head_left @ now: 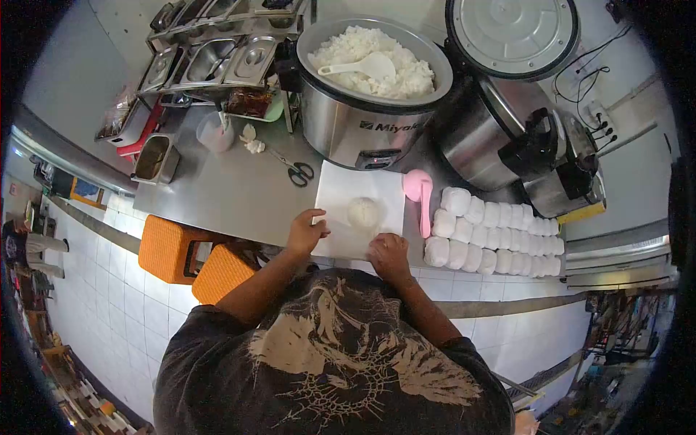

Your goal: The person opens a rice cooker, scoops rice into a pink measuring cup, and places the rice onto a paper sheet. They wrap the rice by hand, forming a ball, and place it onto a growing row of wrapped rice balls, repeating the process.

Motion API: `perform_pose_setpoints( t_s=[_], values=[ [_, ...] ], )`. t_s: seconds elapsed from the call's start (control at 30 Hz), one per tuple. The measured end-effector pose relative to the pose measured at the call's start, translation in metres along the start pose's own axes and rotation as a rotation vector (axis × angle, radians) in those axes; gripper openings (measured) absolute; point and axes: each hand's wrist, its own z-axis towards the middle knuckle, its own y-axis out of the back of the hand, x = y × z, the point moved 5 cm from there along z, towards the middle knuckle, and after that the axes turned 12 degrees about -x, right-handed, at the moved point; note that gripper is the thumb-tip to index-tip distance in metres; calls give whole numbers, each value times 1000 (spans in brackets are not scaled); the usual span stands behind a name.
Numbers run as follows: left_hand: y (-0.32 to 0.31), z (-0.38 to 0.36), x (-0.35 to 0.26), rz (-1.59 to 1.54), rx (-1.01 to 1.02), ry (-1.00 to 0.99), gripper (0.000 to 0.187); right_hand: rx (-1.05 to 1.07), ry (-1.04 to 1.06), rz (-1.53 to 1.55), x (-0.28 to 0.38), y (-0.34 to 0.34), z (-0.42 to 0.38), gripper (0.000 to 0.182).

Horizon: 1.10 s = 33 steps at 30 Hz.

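Note:
A rounded mound of white rice [363,213] sits on a white sheet [339,190] laid on the steel counter. My left hand [309,230] is at the sheet's left side, fingers apart and holding nothing. Near the sheet's front right edge, just below the mound, is my right hand [388,254] with its fingers curled; what they hold, if anything, is hidden. A pink scoop [425,201] lies to the right of the sheet. Beyond the sheet stands an open cooker of rice [370,123] with a white paddle [370,67] on the rice.
Several rows of white wrapped bundles [493,235] lie at the right. Black-handled scissors [299,174], a plastic cup [215,132] and a metal container [156,159] are on the left. More cookers [482,134] stand back right. Orange stools [221,275] are below the counter; a person [36,250] stands far left.

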Motion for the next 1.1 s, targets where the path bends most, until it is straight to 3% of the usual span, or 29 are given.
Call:
perform_pose_setpoints(
  t_s=[0.07, 0.17, 0.27, 0.37, 0.47, 0.57, 0.67, 0.77, 0.87, 0.97, 1.1],
  values=[
    [-1, -7, -19, -51, -5, 145, 31, -38, -24, 28, 0, 7, 2, 11],
    [-8, -25, -63, 260, 174, -361, 41, -78, -29, 103, -9, 15, 6, 16],
    [-11, -32, -62, 607, 202, -568, 37, -97, -52, 142, -2, 39, 20, 16],
    [4, -13, -17, 835, 221, -747, 35, -50, -77, 152, -41, 22, -4, 16],
    [8, -36, -19, 784, 226, -821, 21, -26, -40, 349, -48, 35, -12, 16],
    [5, -57, -36, 462, 40, -967, 12, -138, -179, 537, -54, 41, -14, 16],
    [-10, -44, -23, 324, -144, -177, 13, -77, -525, 473, -74, 30, 9, 19],
    [-14, -16, -14, 673, -246, -192, 20, -30, -606, 198, -91, 14, 17, 21],
    [-15, 0, -4, 790, -239, -400, 19, 8, -633, 197, -91, 6, 16, 22],
    [-15, 6, -17, 871, -184, -330, 19, -151, -348, -59, -53, 33, 25, 27],
    [-30, 37, -38, 970, -204, -561, 33, -29, -4, 207, -6, 23, 20, 33]
  ],
)
